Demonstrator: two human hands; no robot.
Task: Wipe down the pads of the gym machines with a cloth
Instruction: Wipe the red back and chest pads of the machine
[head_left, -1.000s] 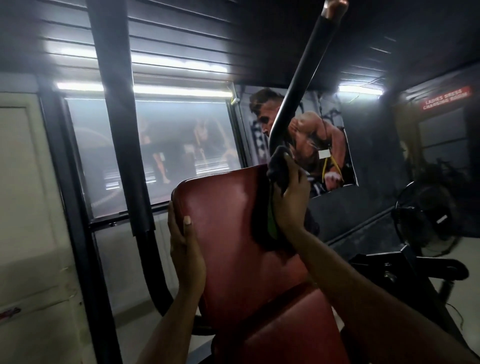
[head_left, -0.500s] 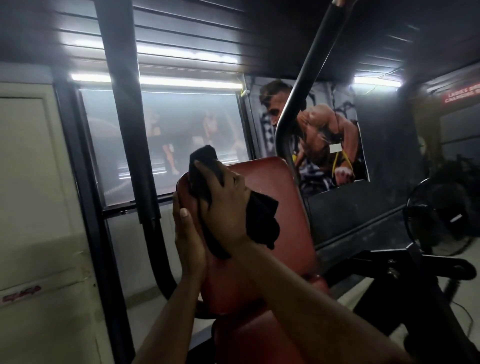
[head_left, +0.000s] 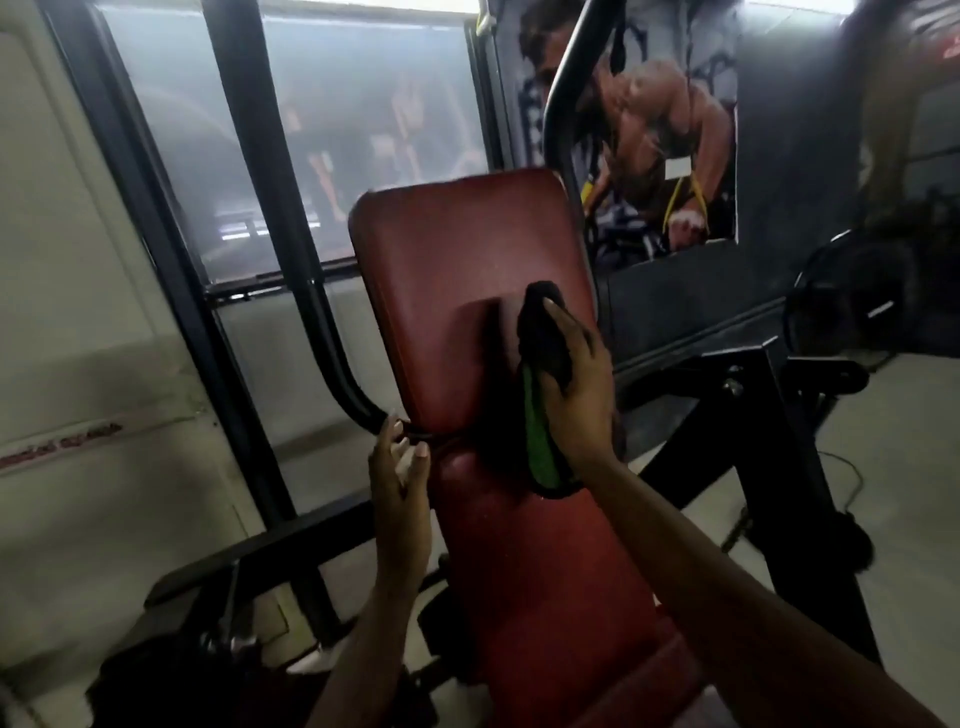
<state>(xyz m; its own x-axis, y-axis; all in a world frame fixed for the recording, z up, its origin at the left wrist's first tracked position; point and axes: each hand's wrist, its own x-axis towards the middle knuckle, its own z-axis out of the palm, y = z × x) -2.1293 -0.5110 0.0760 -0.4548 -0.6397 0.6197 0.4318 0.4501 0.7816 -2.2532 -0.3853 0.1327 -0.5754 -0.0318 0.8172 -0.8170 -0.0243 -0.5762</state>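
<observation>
A dark red back pad (head_left: 457, 270) stands upright in the middle of the view, with a red seat pad (head_left: 540, 582) sloping down below it. My right hand (head_left: 576, 384) presses a black cloth with a green edge (head_left: 540, 374) flat against the back pad's lower right side. My left hand (head_left: 400, 467) rests with its fingers apart on the left edge, at the gap between the two pads. It holds nothing.
Black curved machine bars rise on the left (head_left: 291, 218) and behind the pad on the right (head_left: 566, 88). A black frame (head_left: 769, 415) stands to the right. Behind are a glass window (head_left: 363, 119), a wall poster (head_left: 649, 140) and a fan (head_left: 852, 296).
My right hand has carried the cloth from the pad's top left corner down to its lower right side. My left hand slid down the left edge. The view tilted downward.
</observation>
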